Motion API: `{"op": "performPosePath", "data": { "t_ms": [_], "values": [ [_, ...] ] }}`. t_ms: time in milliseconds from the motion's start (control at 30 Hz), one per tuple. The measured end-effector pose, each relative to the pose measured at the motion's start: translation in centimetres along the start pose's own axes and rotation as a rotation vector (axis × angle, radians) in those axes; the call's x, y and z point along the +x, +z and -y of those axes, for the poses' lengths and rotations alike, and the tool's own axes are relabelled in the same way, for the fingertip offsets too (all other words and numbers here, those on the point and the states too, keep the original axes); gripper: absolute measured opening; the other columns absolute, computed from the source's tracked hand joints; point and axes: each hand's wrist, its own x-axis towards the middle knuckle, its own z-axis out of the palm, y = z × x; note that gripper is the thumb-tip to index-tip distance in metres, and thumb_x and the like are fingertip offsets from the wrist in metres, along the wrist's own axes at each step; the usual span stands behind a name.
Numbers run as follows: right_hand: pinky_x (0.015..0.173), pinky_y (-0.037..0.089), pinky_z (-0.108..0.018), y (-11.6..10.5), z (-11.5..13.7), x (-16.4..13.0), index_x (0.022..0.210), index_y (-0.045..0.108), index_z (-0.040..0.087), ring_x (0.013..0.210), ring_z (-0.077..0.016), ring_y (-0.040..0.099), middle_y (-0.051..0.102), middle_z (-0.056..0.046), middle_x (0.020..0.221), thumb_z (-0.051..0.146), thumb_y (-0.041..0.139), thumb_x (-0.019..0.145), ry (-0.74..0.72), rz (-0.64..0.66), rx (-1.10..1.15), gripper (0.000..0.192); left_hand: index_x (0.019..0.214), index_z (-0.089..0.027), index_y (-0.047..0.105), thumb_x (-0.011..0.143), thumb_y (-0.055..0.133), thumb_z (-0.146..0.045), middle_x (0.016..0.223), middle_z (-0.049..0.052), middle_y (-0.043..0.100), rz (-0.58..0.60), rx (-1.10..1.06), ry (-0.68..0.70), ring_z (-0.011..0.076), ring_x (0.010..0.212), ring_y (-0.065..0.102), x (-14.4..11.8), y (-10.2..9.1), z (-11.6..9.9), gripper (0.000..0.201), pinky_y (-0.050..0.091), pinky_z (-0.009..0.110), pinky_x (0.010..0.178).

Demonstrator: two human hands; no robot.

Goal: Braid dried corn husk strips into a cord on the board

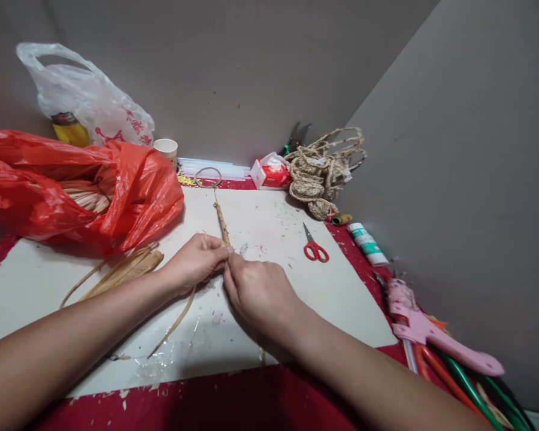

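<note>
Over the middle of a white board [269, 227], my left hand [200, 258] and my right hand [260, 287] meet, fingertips pinched together. Both are closed on the near end of a thin straw-coloured stick [221, 222] that looks wrapped in dried strip. Its far end points away from me, toward a wire ring [208, 178]. Below my left hand a loose dried strip [175, 326] hangs to the board. What lies right between the fingertips is hidden. Left of my left hand lies a bundle of dried husk leaves [126, 272].
Red-handled scissors [315, 246] lie at right. A red plastic bag [148, 197] of dried fibre stands at left, a paper cup [165, 148] behind. Coiled rope [312, 170] and a tissue pack [272, 172] are at the back. A pink glue gun [435, 338] lies at the right edge.
</note>
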Motion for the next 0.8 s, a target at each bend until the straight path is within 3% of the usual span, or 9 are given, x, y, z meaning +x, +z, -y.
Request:
{"op": "performPosePath", "data": {
  "t_ms": [100, 200, 267, 333, 367, 433, 533, 633, 800],
  "values": [
    [0.05, 0.023, -0.029, -0.9, -0.1, -0.9, 0.084, 0.064, 0.013, 0.05, -0.0152, 0.051, 0.066, -0.011, 0.067, 0.024, 0.038, 0.092, -0.165, 0.095, 0.05, 0.029, 0.058, -0.015, 0.049, 0.08, 0.055, -0.027, 0.041, -0.008, 0.03, 0.04, -0.007, -0.022, 0.0028, 0.034, 0.018, 0.1, -0.2, 0.3, 0.026, 0.009, 0.022, 0.037],
    [0.049, 0.026, -0.026, -2.7, -1.3, -1.5, 0.059, 0.056, 0.017, 0.046, -0.0103, 0.041, 0.055, -0.002, 0.052, 0.04, 0.049, 0.088, -0.287, 0.135, 0.371, 0.038, 0.07, -0.013, 0.056, 0.081, 0.056, -0.032, 0.042, -0.009, 0.031, 0.082, -0.045, -0.035, 0.0031, 0.034, 0.017, 0.2, -0.4, 0.2, 0.022, 0.008, 0.022, 0.036],
    [0.048, 0.028, -0.024, -3.6, -2.5, -1.1, 0.055, 0.051, 0.018, 0.047, -0.01, 0.039, 0.047, 0.001, 0.049, 0.046, 0.049, 0.087, -0.157, -0.05, 0.626, 0.043, 0.068, -0.013, 0.054, 0.08, 0.058, -0.033, 0.044, -0.009, 0.032, 0.098, -0.044, -0.034, 0.0028, 0.034, 0.017, 0.1, -0.5, 0.0, 0.024, 0.009, 0.021, 0.036],
    [0.05, 0.033, -0.023, -3.5, -3.6, -0.1, 0.062, 0.053, 0.018, 0.054, -0.0113, 0.044, 0.051, 0.0, 0.056, 0.047, 0.05, 0.086, 0.011, -0.263, 0.807, 0.038, 0.067, -0.014, 0.052, 0.08, 0.058, -0.034, 0.045, -0.009, 0.032, 0.108, -0.029, -0.03, 0.0026, 0.035, 0.017, 0.0, -0.5, -0.2, 0.025, 0.009, 0.02, 0.036],
    [0.052, 0.035, -0.022, -3.1, -4.0, 0.5, 0.066, 0.055, 0.017, 0.058, -0.0118, 0.047, 0.054, -0.001, 0.061, 0.046, 0.053, 0.085, 0.039, -0.262, 0.9, 0.035, 0.068, -0.014, 0.052, 0.081, 0.057, -0.035, 0.045, -0.009, 0.031, 0.115, -0.022, -0.024, 0.0026, 0.035, 0.017, 0.0, -0.5, -0.3, 0.025, 0.01, 0.02, 0.035],
    [0.05, 0.037, -0.021, -1.8, -4.2, 1.7, 0.071, 0.055, 0.017, 0.055, -0.0104, 0.048, 0.056, -0.002, 0.065, 0.046, 0.053, 0.084, 0.071, -0.05, 1.121, 0.032, 0.068, -0.014, 0.052, 0.083, 0.055, -0.035, 0.046, -0.009, 0.03, 0.141, -0.017, -0.005, 0.0029, 0.036, 0.016, 0.0, -0.5, -0.3, 0.026, 0.01, 0.02, 0.036],
    [0.036, 0.023, -0.018, 0.3, -4.0, 2.7, 0.067, 0.05, 0.018, 0.037, -0.0048, 0.028, 0.044, 0.006, 0.05, 0.048, 0.05, 0.085, 0.152, 0.283, 1.361, 0.035, 0.066, -0.015, 0.05, 0.084, 0.053, -0.033, 0.046, -0.009, 0.029, 0.173, -0.021, -0.001, 0.0033, 0.037, 0.016, 0.0, -0.8, -0.3, 0.025, 0.011, 0.02, 0.036],
    [0.032, 0.011, -0.018, 1.0, -4.1, 3.1, 0.061, 0.051, 0.016, 0.033, -0.003, 0.016, 0.029, 0.01, 0.041, 0.046, 0.052, 0.085, 0.168, 0.341, 1.349, 0.038, 0.068, -0.014, 0.054, 0.083, 0.055, -0.031, 0.047, -0.008, 0.029, 0.223, 0.022, -0.028, 0.0037, 0.038, 0.017, 0.2, -1.4, -0.4, 0.023, 0.011, 0.02, 0.036],
    [0.03, 0.007, -0.018, 0.4, -4.6, 3.3, 0.055, 0.042, 0.018, 0.03, -0.0025, 0.014, 0.03, 0.01, 0.04, 0.046, 0.053, 0.084, 0.187, 0.475, 1.464, 0.041, 0.073, -0.013, 0.06, 0.082, 0.059, -0.032, 0.048, -0.007, 0.034, 0.284, 0.078, -0.042, 0.0037, 0.039, 0.022, 0.6, -2.5, -0.7, 0.021, 0.013, 0.019, 0.037]
  ]
}}
